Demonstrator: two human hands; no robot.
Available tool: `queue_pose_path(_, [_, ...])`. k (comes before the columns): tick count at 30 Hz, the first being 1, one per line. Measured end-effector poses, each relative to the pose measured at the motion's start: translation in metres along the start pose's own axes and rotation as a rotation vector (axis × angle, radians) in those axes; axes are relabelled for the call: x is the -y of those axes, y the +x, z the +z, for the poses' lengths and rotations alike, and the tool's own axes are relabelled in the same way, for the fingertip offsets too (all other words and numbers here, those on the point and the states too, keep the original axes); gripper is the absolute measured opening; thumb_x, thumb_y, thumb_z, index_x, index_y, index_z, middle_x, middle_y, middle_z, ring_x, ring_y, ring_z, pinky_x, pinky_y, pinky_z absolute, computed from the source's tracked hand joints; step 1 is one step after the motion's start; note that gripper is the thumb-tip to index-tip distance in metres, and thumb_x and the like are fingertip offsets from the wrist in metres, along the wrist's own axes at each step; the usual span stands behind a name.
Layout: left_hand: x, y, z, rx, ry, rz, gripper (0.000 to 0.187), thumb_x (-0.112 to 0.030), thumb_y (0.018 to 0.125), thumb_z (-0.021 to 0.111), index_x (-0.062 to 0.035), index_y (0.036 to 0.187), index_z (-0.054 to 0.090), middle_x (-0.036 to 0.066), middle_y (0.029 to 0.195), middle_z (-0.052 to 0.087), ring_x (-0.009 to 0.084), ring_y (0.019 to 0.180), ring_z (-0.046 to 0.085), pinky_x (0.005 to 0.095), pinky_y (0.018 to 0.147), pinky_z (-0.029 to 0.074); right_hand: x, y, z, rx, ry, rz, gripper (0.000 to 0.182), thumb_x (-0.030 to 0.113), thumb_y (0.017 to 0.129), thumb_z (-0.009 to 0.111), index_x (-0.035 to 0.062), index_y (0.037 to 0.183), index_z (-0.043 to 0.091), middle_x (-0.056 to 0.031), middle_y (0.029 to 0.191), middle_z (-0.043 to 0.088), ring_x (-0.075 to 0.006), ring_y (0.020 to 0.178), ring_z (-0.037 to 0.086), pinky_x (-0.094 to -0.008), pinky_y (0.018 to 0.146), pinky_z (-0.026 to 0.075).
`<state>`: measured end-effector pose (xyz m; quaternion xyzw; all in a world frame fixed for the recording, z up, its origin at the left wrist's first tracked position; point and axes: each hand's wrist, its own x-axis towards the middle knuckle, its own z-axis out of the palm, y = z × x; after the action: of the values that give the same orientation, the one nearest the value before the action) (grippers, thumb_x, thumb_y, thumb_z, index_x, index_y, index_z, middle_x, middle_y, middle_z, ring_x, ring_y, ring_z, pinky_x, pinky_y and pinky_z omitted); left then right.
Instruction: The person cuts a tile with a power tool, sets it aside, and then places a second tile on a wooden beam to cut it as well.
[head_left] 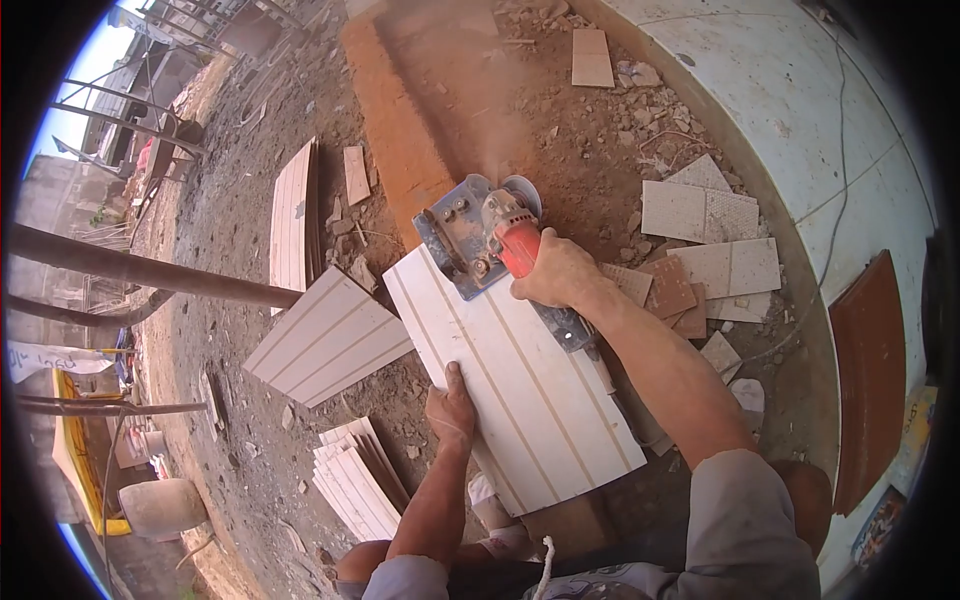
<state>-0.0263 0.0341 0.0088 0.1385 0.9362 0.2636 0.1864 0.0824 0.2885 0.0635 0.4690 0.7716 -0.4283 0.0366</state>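
Note:
My right hand (560,272) is wrapped round the red body of an angle grinder (518,245) with a flat metal base plate (462,218). Its disc (524,190) shows at the far side, and dust drifts away beyond it. The plate rests on the far end of a white tile (520,390) with brown stripes. My left hand (452,408) grips the tile's left edge, thumb on top and fingers hidden underneath. Left of the tile lies another striped tile (330,338). What carries the tile from below is mostly hidden.
Stacks of striped tiles stand at the left (293,215) and near my knees (362,480). Broken tile pieces (710,212) litter the right side. An orange, dust-covered beam (395,120) runs ahead. Brown tiles (868,380) lean by the pale ledge (780,110), where a cable (843,160) trails. Metal poles (150,268) jut in from the left.

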Motion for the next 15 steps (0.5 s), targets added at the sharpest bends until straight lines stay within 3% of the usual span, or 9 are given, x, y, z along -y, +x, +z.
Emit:
queue_pose_path(3, [0.003,0.002,0.001,0.017,-0.018,-0.018,0.074,-0.062,0.093,0.05,0.0105,0.097,0.066,0.028,0.092,0.07,0.0387,0.091,0.069,0.0439,0.082,0.051,0.004,0.001,-0.002,0.0,-0.015,0.011,0.085,0.036,0.063,0.078,-0.0137,0.123,0.044,-0.031,0.113,0.062,-0.0397,0.109,0.063,-0.0418,0.095,0.05])
queue_pose_path(5, [0.004,0.001,0.001,0.013,-0.033,-0.027,0.076,-0.063,0.092,0.051,0.0113,0.098,0.065,0.029,0.094,0.069,0.0401,0.093,0.068,0.0444,0.083,0.051,0.009,-0.001,-0.007,0.039,-0.032,0.058,0.082,0.033,0.066,0.076,-0.0095,0.127,0.042,-0.027,0.12,0.061,-0.0351,0.113,0.062,-0.0401,0.097,0.05])
queue_pose_path(15, [0.008,0.004,0.002,0.002,-0.034,-0.03,0.079,-0.065,0.091,0.051,0.0122,0.098,0.065,0.031,0.094,0.068,0.0421,0.094,0.067,0.0453,0.085,0.05,0.012,0.007,-0.006,0.036,-0.046,0.051,0.085,0.034,0.066,0.076,-0.0105,0.128,0.041,-0.0277,0.121,0.061,-0.0351,0.113,0.062,-0.0402,0.097,0.05])
